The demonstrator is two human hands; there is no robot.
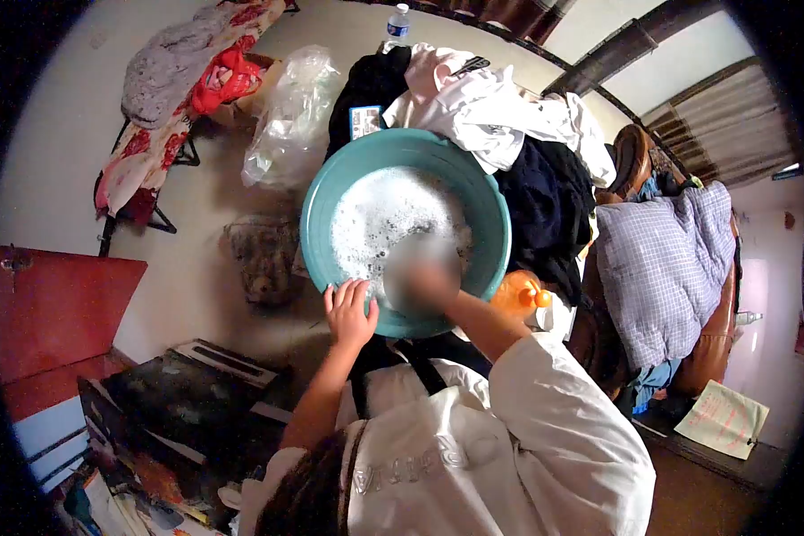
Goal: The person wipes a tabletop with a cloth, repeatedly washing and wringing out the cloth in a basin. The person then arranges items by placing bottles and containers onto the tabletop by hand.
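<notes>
A round green basin (317, 210) stands in front of me with white soapy suds (384, 201) in it. Over its near left rim lies my left hand (350, 313), fingers spread and resting against the inner wall. My right hand (424, 272) reaches into the suds at the near right of the basin. A grey blur covers its fingers, so whether they hold anything is hidden. Close to my right forearm, outside the basin, is an orange bottle (520, 296). Dark clothes (549, 210) and white clothes (482, 112) are heaped against the basin's far and right sides.
A clear plastic bag (293, 121) and a brown patterned cloth (263, 259) lie left of the basin. A water bottle (398, 24) stands beyond the clothes. At right a checked pillow (665, 268) rests on a brown seat. A red panel (62, 313) is at left.
</notes>
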